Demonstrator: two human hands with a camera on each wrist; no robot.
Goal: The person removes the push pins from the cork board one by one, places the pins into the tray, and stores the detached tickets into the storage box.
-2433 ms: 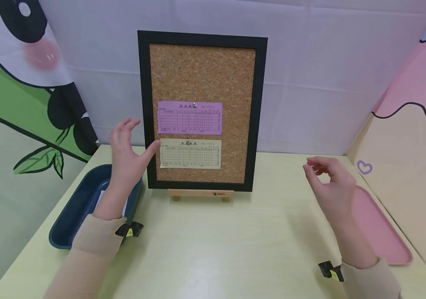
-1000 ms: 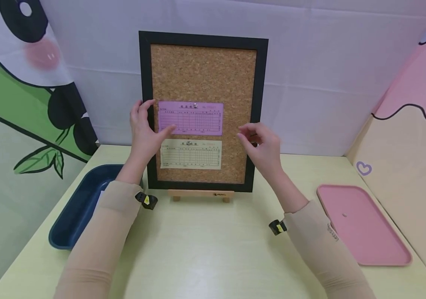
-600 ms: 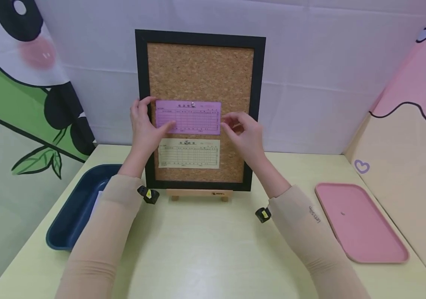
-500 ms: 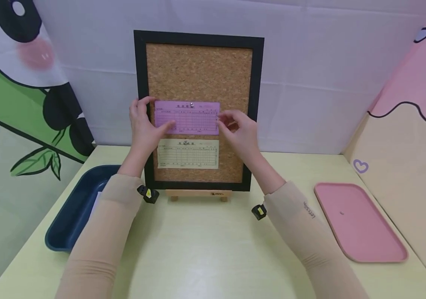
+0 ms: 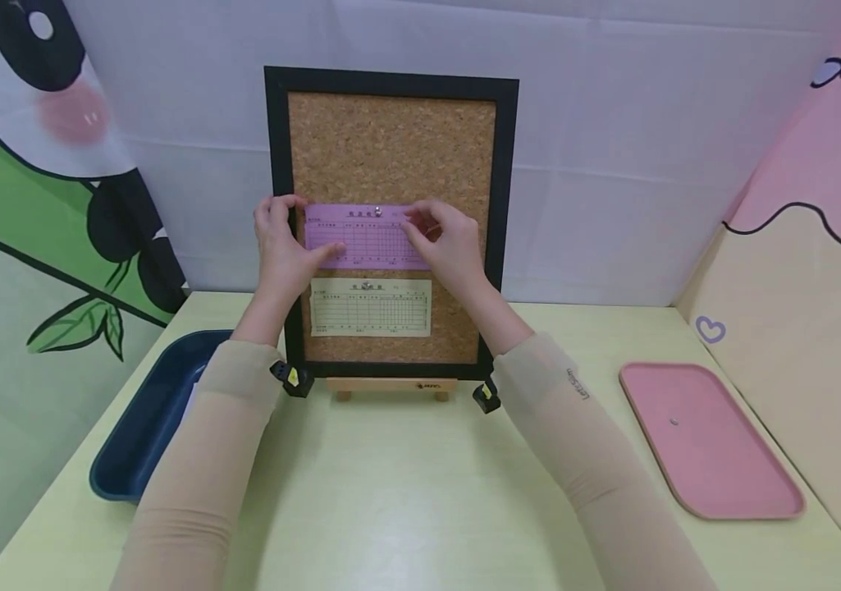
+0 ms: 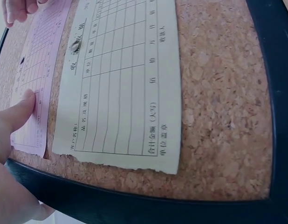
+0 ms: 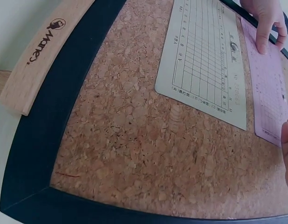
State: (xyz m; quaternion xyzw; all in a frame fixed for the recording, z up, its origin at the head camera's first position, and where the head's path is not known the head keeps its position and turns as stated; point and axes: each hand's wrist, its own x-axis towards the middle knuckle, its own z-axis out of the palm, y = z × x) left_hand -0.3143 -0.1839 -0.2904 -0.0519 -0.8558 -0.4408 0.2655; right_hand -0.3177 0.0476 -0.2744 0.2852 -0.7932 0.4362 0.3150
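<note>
Touching purple slip point(image 5: 361, 240) mid-frame: left hand point(image 5: 281, 254) — thumb and fingers apart. Right hand point(image 5: 451, 242) hides slip's upper-right corner — can't tell if it's gripping anything. Pale slip point(image 5: 371, 312) below; left sleeve point(image 5: 194, 443) covers part of blue tray point(image 5: 135, 435), lower left.

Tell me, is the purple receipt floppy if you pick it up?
The purple receipt slip looks like thin paper, so it's probably floppy and very light. A silver pushpin sits near its top edge, so tugging could tear it there.

left hand point(image 5: 281, 254): thumb on purple slip point(image 5: 372, 244) | right hand point(image 5: 451, 246): over its right end | yellow slip point(image 5: 371, 309): below
</note>
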